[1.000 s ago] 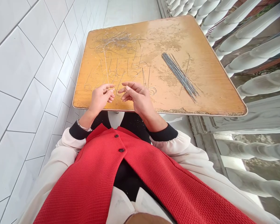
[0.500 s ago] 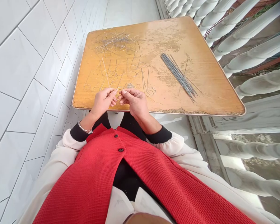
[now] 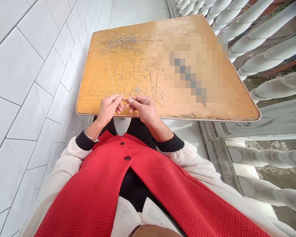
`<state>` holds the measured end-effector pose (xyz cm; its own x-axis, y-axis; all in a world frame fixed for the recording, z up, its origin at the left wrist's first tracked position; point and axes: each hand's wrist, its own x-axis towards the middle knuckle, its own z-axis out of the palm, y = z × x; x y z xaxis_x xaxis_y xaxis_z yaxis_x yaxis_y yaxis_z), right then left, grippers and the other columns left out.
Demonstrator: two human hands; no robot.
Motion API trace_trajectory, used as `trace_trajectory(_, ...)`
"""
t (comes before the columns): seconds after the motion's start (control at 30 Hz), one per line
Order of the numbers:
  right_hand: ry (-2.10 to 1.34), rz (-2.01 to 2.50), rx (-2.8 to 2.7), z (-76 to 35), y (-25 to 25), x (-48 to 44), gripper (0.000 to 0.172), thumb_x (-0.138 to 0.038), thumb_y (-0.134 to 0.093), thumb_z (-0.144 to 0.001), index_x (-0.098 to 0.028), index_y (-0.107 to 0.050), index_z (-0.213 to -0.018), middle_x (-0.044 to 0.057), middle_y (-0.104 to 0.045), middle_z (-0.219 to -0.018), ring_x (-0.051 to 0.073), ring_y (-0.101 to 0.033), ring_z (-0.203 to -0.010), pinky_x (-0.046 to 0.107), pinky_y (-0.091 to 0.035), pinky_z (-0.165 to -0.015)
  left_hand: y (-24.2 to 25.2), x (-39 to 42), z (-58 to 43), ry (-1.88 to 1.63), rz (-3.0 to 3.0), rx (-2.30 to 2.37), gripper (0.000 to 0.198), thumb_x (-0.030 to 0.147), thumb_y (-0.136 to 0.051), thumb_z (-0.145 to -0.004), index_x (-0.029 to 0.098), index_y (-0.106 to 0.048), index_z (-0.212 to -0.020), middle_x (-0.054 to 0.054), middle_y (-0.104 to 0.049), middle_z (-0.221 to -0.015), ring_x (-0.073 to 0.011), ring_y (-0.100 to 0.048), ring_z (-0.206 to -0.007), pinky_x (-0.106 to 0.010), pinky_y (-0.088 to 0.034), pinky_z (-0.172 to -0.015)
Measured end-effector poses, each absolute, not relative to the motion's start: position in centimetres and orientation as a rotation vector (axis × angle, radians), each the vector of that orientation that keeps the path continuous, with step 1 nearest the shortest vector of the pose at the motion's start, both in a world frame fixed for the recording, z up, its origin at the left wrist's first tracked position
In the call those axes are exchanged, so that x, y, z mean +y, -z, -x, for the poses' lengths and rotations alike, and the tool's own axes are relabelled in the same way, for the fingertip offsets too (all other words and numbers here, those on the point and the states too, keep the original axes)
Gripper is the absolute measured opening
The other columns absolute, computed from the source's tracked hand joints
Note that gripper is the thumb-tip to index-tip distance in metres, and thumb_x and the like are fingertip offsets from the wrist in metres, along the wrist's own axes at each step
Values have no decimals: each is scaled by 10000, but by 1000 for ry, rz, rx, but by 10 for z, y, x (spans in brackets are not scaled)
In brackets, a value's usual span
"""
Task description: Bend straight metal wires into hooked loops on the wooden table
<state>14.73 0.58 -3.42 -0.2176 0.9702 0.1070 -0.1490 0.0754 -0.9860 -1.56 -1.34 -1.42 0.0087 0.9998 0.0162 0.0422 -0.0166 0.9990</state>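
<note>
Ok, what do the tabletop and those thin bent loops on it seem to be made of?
The tabletop looks like varnished wood or veneer: glossy orange-yellow, worn patchy, and flaking along the near edge. The thin bent loops look like fine metal wire, dull silver, holding their curves, though the exact metal can't be told from here.

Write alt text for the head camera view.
Seen from the wearer's head, a person's left hand and right hand meet at the fingertips just above a worn wooden tabletop, any held item too thin to make out. Rows of bent thin wires lie beyond them, then a tangled wire heap; a pixelated patch hides the table's right side.
</note>
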Motion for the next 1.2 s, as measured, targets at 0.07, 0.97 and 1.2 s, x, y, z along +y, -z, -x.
trace_trajectory(0.07,-1362,929,-1306,-149,35,7,457,-632,-894,-684,-200,-763,-754,-4,-692,-643,90,-561,-509,243,-514,-530,11,-13,16,-1153,-1255,1220,275,353,-642,-1035,155,-709,-857,44,-637,-637,-35,-606,-501,-132,-462,-477)
trace_trajectory(0.97,-311,1067,-1834,-151,57,10,270,-270,-527,-1006,-224,-788,-957,68,-785,-847,214,-738,-801,344,-575,-764,9,-20,12,-1201,-1047,1316,189,-9,-614,-925,147,-656,-1023,83,-674,-621,-50,-656,-531,-159,-541,-570)
trace_trajectory(1.2,-306,1036,-1903,-151,58,10,289,-306,-517,-1030,-211,-776,-942,76,-760,-822,208,-709,-758,328,-542,-724,10,-21,14,-1170,-1084,1274,123,32,-661,-921,153,-677,-943,67,-686,-639,-44,-663,-547,-145,-540,-578)
